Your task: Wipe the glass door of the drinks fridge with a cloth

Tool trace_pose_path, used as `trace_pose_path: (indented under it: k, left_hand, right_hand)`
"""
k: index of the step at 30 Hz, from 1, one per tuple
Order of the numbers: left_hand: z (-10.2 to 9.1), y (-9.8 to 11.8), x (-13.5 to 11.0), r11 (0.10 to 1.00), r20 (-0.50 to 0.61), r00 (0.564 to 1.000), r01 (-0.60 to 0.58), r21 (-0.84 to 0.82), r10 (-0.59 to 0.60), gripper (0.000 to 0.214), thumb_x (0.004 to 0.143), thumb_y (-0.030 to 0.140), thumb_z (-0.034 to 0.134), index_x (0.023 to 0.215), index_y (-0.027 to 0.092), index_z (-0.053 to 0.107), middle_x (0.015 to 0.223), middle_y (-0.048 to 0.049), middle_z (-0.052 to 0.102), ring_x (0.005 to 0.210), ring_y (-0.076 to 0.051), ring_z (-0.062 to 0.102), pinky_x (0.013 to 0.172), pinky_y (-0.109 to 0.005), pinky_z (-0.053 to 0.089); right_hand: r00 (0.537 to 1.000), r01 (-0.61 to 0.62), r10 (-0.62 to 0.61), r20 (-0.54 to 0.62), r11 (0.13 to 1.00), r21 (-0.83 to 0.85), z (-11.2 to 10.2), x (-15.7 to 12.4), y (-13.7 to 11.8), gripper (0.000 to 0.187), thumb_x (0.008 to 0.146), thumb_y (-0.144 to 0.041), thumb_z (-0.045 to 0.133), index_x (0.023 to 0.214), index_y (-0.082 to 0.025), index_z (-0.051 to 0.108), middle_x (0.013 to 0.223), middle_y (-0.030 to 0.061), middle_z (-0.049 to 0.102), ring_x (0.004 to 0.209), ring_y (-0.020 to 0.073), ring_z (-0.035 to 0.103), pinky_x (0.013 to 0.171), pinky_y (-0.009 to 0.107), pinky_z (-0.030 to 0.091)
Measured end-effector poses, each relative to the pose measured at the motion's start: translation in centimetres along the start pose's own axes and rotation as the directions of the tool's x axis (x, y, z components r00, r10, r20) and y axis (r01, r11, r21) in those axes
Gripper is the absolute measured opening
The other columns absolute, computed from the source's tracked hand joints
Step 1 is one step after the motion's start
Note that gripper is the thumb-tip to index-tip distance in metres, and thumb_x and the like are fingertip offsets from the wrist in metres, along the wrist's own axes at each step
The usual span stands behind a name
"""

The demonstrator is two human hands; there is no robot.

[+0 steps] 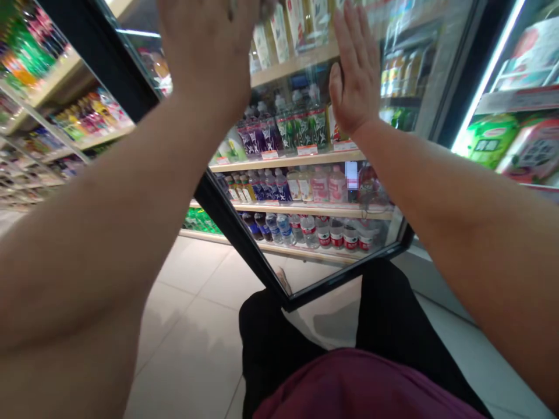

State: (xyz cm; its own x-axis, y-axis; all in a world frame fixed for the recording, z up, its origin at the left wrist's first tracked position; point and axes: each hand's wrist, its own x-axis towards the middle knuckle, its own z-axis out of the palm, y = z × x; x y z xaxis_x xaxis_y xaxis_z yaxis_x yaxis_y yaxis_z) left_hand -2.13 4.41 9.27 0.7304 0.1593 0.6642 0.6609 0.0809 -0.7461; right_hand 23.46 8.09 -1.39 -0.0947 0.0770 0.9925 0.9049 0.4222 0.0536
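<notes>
A glass door with a black frame [244,247] stands swung out in front of me, bottles showing through or mirrored in its pane. My right hand [356,87] lies flat on the glass, its fingers stretched upward and nothing in its grasp. Higher and to the left, my left hand [209,43] is raised in front of the door. Its fingers run past the top edge of the picture, so their pose is hidden. A small blurred greyish patch shows beside it, too unclear to name.
To the right, a lit cooler holds green packs [493,139] and pink packs [535,151]. Shelves of snacks and drinks [87,116] line the left side. Below are the tiled floor [183,337] and my legs in black trousers [279,331], close to the door's bottom corner.
</notes>
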Motion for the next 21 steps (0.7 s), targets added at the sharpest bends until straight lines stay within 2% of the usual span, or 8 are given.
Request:
trace_pose_path:
  k: [2, 4, 6, 9, 12, 15, 18, 21]
  left_hand:
    - [-1.6, 5.3, -3.3, 0.964, 0.139, 0.984, 0.141, -0.226, -0.111, 0.049, 0.108, 0.03, 0.008, 0.155, 0.019, 0.012, 0.167, 0.0012, 0.017, 0.131, 0.006, -0.044, 0.125, -0.031, -0.007]
    - [-3.5, 10.4, -7.1, 0.898, 0.292, 0.942, -0.019, -0.44, 0.163, 0.05, 0.106, 0.027, 0.009, 0.154, 0.025, 0.024, 0.169, 0.001, 0.01, 0.152, -0.016, -0.017, 0.121, -0.055, 0.024]
    - [-4.8, 13.4, -9.9, 0.808, 0.308, 0.876, -0.142, -0.572, 0.372, 0.053, 0.104, 0.018, 0.01, 0.151, 0.026, 0.033, 0.165, 0.0027, 0.026, 0.154, -0.018, 0.008, 0.118, -0.052, 0.032]
    - [-5.2, 12.3, -9.9, 0.787, 0.271, 0.882, -0.162, -0.596, 0.386, 0.05, 0.103, 0.017, 0.018, 0.147, 0.025, 0.041, 0.161, -0.0013, 0.034, 0.152, -0.022, 0.024, 0.11, -0.049, 0.04]
    - [-4.3, 6.6, -6.2, 0.884, 0.276, 0.955, 0.031, -0.467, 0.113, 0.049, 0.106, 0.029, 0.017, 0.148, 0.025, 0.041, 0.165, -0.0027, 0.024, 0.152, -0.025, 0.02, 0.108, -0.055, 0.035]
    - [-3.4, 2.1, -4.0, 0.919, 0.233, 0.959, 0.235, -0.317, -0.164, 0.052, 0.106, 0.038, 0.009, 0.153, 0.03, 0.03, 0.167, 0.0104, 0.012, 0.15, -0.012, 0.011, 0.118, -0.044, 0.019]
    - [-3.5, 4.0, -6.6, 0.927, 0.24, 0.941, 0.294, -0.232, -0.238, 0.053, 0.106, 0.033, 0.007, 0.153, 0.027, 0.029, 0.168, 0.0082, 0.01, 0.151, -0.009, 0.005, 0.115, -0.041, 0.025]
    - [-4.8, 10.3, -12.8, 0.943, 0.264, 0.961, 0.158, -0.293, -0.079, 0.054, 0.103, 0.026, 0.023, 0.157, 0.026, 0.024, 0.166, -0.0025, 0.022, 0.154, -0.014, -0.003, 0.106, -0.047, 0.038]
  right_hand:
    - [1.0, -0.001, 0.001, -0.002, 1.0, -0.029, -0.1, 0.0, 0.0, 0.052, 0.106, -0.034, 0.022, 0.152, -0.013, 0.031, 0.161, 0.0073, 0.035, 0.152, 0.0168, 0.023, 0.126, 0.039, 0.023]
    - [1.0, 0.004, -0.004, 0.0, 0.999, -0.055, -0.1, 0.0, 0.1, 0.05, 0.106, -0.032, 0.024, 0.152, -0.015, 0.03, 0.161, 0.0055, 0.035, 0.152, 0.0151, 0.022, 0.126, 0.039, 0.023]
    - [1.0, -0.002, 0.002, 0.01, 0.998, -0.067, -0.1, 0.0, 0.2, 0.049, 0.105, -0.03, 0.025, 0.152, -0.018, 0.029, 0.162, 0.0024, 0.033, 0.152, 0.0134, 0.02, 0.126, 0.04, 0.023]
    - [1.0, -0.022, 0.024, 0.021, 0.998, -0.061, 0.1, 0.0, 0.2, 0.049, 0.105, -0.031, 0.026, 0.153, -0.023, 0.027, 0.163, -0.0015, 0.032, 0.153, 0.0118, 0.019, 0.126, 0.041, 0.023]
    - [1.0, -0.001, 0.002, 0.007, 0.999, -0.039, 0.2, 0.0, 0.1, 0.052, 0.105, -0.035, 0.02, 0.153, -0.019, 0.028, 0.162, 0.0015, 0.033, 0.152, 0.0158, 0.022, 0.126, 0.045, 0.025]
    - [1.0, -0.008, 0.008, 0.002, 1.0, -0.001, 0.3, 0.0, 0.0, 0.054, 0.104, -0.04, 0.016, 0.154, -0.023, 0.028, 0.162, -0.0008, 0.033, 0.153, 0.0165, 0.021, 0.126, 0.046, 0.024]
    - [1.0, -0.023, 0.023, 0.018, 0.999, 0.047, 0.0, 0.0, -0.1, 0.052, 0.105, -0.035, 0.021, 0.153, -0.018, 0.029, 0.162, 0.0035, 0.032, 0.153, 0.0198, 0.021, 0.127, 0.047, 0.02]
    - [1.0, -0.003, 0.002, 0.023, 0.999, 0.05, -0.2, -0.1, -0.3, 0.051, 0.106, -0.03, 0.02, 0.152, -0.012, 0.031, 0.162, 0.0084, 0.033, 0.152, 0.0203, 0.022, 0.127, 0.044, 0.02]
